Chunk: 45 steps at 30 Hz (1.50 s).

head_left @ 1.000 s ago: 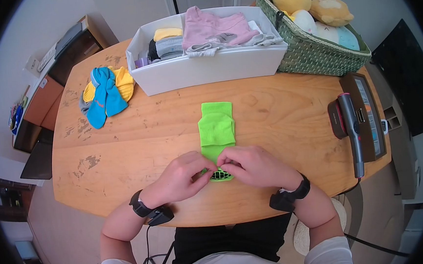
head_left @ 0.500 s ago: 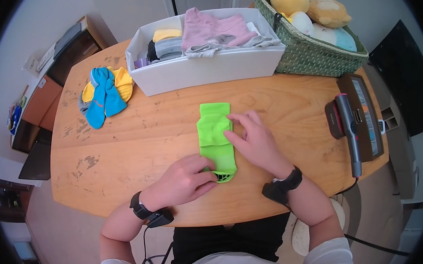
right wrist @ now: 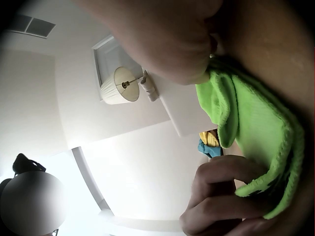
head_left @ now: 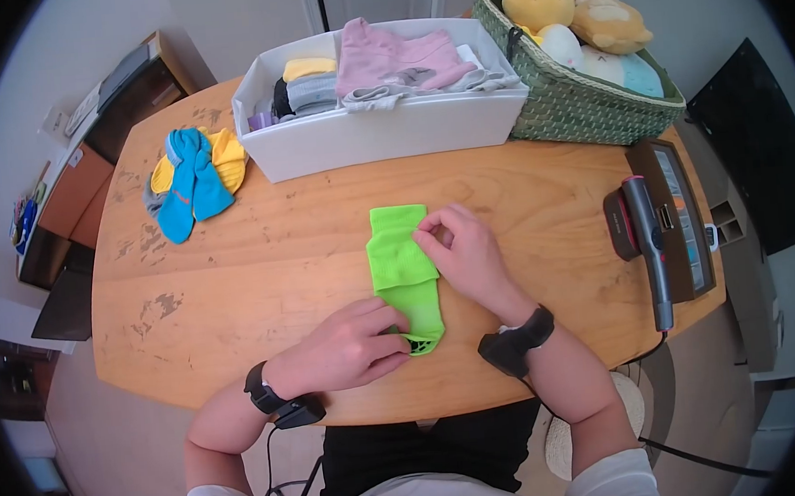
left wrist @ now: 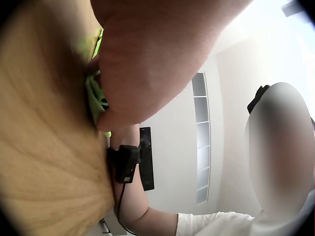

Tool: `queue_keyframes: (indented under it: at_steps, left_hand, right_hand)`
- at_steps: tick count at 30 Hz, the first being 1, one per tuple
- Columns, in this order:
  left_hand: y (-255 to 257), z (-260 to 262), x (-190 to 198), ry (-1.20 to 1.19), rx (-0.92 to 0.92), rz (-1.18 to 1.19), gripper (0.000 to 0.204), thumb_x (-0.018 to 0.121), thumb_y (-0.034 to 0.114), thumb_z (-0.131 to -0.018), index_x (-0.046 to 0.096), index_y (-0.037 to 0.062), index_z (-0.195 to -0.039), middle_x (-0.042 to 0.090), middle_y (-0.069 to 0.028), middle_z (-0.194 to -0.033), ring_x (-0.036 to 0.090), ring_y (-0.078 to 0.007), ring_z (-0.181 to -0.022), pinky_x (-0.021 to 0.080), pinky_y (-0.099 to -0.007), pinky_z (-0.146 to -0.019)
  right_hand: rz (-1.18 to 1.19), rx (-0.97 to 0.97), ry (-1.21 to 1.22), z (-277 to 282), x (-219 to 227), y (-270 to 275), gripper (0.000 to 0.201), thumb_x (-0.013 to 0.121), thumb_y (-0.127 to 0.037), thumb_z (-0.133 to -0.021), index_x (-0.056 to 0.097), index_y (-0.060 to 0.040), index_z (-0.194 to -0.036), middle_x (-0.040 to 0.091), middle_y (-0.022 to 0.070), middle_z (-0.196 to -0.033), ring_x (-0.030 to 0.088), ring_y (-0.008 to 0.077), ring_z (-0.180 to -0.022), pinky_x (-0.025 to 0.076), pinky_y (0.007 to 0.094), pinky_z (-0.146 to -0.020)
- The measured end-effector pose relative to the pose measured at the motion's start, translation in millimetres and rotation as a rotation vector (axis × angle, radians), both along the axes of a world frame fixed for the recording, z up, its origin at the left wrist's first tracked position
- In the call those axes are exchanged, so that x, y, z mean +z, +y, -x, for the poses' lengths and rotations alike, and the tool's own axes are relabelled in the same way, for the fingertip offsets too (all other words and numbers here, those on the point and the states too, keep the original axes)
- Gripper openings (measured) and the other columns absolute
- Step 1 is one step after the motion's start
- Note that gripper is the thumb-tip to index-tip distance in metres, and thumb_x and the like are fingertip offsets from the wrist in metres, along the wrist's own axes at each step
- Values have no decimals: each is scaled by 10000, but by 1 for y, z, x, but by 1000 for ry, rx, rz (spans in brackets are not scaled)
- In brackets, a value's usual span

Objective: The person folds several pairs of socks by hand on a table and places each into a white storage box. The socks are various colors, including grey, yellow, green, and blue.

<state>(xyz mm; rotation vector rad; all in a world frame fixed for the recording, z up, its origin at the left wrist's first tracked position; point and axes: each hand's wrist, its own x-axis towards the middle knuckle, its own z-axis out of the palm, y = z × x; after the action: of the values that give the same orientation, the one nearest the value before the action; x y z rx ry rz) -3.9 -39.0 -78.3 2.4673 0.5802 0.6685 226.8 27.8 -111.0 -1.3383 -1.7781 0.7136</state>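
A bright green sock [head_left: 403,268] lies lengthwise on the wooden table [head_left: 234,287] in front of me. My left hand [head_left: 394,327] grips the sock's near end, where a black patterned part shows, fingers curled over it. My right hand [head_left: 426,235] pinches the sock's right edge near its far half, and the fabric there is creased. In the right wrist view the green sock [right wrist: 256,118] hangs lifted under my right hand, with my left hand [right wrist: 221,196] curled round its end. The left wrist view shows mostly my palm, with a bit of the green sock [left wrist: 94,96] under it.
A white bin [head_left: 389,129] of folded clothes stands at the table's back. A woven basket [head_left: 590,105] with plush toys sits to the right of it. Blue and yellow socks [head_left: 191,175] lie at the back left. A handheld device [head_left: 645,231] rests on a brown tray at the right edge.
My right hand left the sock's near end, slid up along it with flat fingers, and now pinches its right edge. The left hand stays on the near end. The sock skewed slightly left.
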Motion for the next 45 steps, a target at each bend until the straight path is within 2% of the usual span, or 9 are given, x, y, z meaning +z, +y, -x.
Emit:
queue_keyframes:
  at_steps: [14, 16, 26, 31, 35, 37, 41, 44, 45]
  left_hand:
    - [-3, 0, 2, 16, -17, -79, 114, 809, 116, -821, 704, 72, -833, 641, -72, -1064, 623, -268, -902, 544, -389, -763]
    - [-4, -1, 2, 27, -16, -91, 119, 810, 119, -823, 701, 70, -824, 646, -73, -1077, 631, -269, -922, 542, -390, -771]
    - [-3, 0, -1, 44, -16, -83, 131, 807, 122, -832, 701, 76, -895, 663, -70, -1091, 645, -269, -960, 541, -391, -795]
    - [-6, 1, -9, 11, 84, -73, 201, 794, 106, -845, 714, 75, -1027, 705, -65, -970, 670, -268, -952, 554, -385, -793]
    - [-5, 1, -7, -3, 77, -86, 194, 794, 93, -845, 727, 60, -1024, 714, -61, -937, 677, -268, -929, 559, -387, -781]
    - [-4, -2, -1, -45, 36, -154, 132, 771, 65, -825, 717, 30, -940, 684, -82, -897, 668, -263, -892, 557, -376, -756]
    - [-5, 1, -2, 6, 33, -122, 146, 795, 62, -834, 731, 29, -960, 713, -84, -955, 679, -279, -914, 567, -397, -781]
    - [-4, 1, -5, -17, 51, -107, 160, 796, 62, -829, 731, 28, -971, 710, -93, -955, 677, -286, -901, 568, -401, -777]
    - [-5, 1, -7, -46, 75, -78, 162, 798, 61, -828, 732, 28, -972, 708, -92, -946, 677, -287, -891, 567, -400, -773]
  right_hand:
    - [-29, -55, 36, 3, 2, 2, 151, 760, -132, -907, 698, 6, -922, 645, 74, -850, 573, 135, -613, 478, 303, -590]
    - [2, -56, 0, 3, 4, 2, 154, 741, -146, -917, 673, -8, -926, 683, 122, -904, 691, 250, -708, 547, 376, -647]
    - [30, -45, -18, 2, 6, 0, 168, 728, -159, -926, 654, -12, -957, 682, 119, -910, 661, 238, -684, 526, 375, -634]
    - [60, -37, -27, 2, 10, -3, 217, 714, -202, -942, 643, -20, -1035, 683, 114, -932, 646, 240, -669, 527, 380, -646]
    - [61, -24, -26, 0, 9, -4, 220, 714, -200, -945, 642, -22, -1051, 678, 109, -950, 638, 228, -661, 525, 372, -645]
    - [52, -16, 5, -1, 12, -6, 225, 714, -204, -948, 644, -23, -1062, 676, 100, -963, 633, 211, -655, 521, 365, -640]
    - [8, -71, 50, -5, 24, -17, 230, 721, -204, -944, 646, -22, -1065, 668, 94, -963, 627, 196, -648, 518, 358, -636]
    - [-32, 17, -42, -19, 42, -27, 238, 734, -213, -935, 659, -34, -1074, 662, 93, -979, 625, 190, -641, 516, 349, -628]
    - [102, 278, -101, -24, 58, -34, 201, 711, -172, -931, 671, -44, -1081, 659, 98, -995, 647, 218, -687, 527, 365, -651]
